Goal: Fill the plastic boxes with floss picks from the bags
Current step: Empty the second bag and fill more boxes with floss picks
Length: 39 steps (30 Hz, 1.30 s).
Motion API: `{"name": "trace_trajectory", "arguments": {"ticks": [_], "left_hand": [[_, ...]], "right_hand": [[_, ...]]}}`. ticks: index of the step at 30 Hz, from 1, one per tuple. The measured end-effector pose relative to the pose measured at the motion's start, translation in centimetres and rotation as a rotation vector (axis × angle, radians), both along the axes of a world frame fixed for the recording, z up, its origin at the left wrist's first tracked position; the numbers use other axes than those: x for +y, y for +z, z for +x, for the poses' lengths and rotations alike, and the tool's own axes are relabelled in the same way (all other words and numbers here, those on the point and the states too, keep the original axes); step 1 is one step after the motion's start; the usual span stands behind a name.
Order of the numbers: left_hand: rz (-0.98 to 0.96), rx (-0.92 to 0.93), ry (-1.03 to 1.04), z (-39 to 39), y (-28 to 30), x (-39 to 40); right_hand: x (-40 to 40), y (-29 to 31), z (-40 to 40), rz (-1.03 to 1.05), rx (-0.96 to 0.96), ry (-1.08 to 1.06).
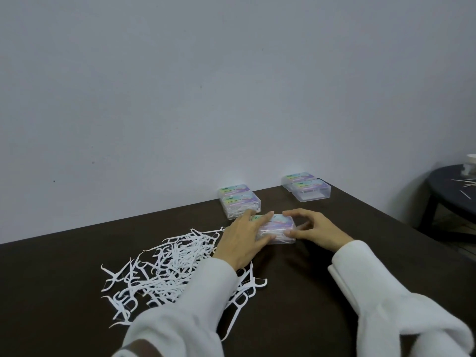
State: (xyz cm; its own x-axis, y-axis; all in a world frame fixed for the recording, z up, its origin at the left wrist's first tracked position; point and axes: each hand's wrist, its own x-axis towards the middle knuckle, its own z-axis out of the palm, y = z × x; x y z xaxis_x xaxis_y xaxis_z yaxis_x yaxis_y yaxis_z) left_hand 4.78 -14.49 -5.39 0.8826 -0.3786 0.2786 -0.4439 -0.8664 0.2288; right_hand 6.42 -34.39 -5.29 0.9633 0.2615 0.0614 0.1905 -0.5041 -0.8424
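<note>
Nearest: white fleece sleeves [381, 300], soft, bunched at cuffs, two of them.
Loose heap of floss picks [164, 269] on dark brown wood-grain table [322, 292], left of centre, partly under left forearm. White moulded plastic, thin curved handles with pointed tips and forked heads; too tangled to count.
Left hand [242, 240] palm-down, fingers together and extended, lying flat over left end of clear plastic box [278, 228], thumb along its near edge.
Right hand [309, 228] arched over box's right end, fingers curled and slightly spread, thumb on near right corner, pinching the box.
Box: rectangular, rounded corners, transparent, lid on with pastel iridescent label, white picks visible inside. Resting on table, mid-depth, centre.
Behind it: two more filled boxes [239, 202] of same kind, touching, near wall.
Right of those: two empty-looking boxes [306, 188], clear, same label, overlapping at far table edge.
Total: five boxes.
Far right: round dark side table [448, 186] with thin pale sticks scattered on it.
Plain matte grey wall [206, 86] behind.
</note>
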Motion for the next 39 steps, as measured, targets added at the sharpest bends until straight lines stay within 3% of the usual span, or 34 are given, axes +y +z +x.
{"name": "trace_trajectory", "arguments": {"ticks": [9,19,26,30,36,39], "left_hand": [[0.250,-0.019,-0.042,-0.2,0.6,0.0],[0.269,0.012,-0.043,-0.1,0.7,-0.1],[0.026,0.168,-0.047,0.3,0.2,0.3],[-0.231,0.239,-0.038,1.2,-0.4,0.9],[-0.390,0.239,-0.007,1.3,-0.2,1.1],[-0.369,0.230,-0.013,1.4,-0.1,1.3]], "right_hand": [[0.1,-0.2,-0.2,-0.104,-0.120,-0.009],[-0.1,0.1,-0.3,-0.219,-0.178,0.006],[0.1,-0.3,0.0,-0.213,-0.181,-0.015],[0.2,-0.4,0.0,-0.191,-0.140,0.013],[0.7,-0.3,-0.3,-0.073,-0.054,-0.006],[1.1,-0.3,-0.4,-0.007,-0.037,-0.045]]}}
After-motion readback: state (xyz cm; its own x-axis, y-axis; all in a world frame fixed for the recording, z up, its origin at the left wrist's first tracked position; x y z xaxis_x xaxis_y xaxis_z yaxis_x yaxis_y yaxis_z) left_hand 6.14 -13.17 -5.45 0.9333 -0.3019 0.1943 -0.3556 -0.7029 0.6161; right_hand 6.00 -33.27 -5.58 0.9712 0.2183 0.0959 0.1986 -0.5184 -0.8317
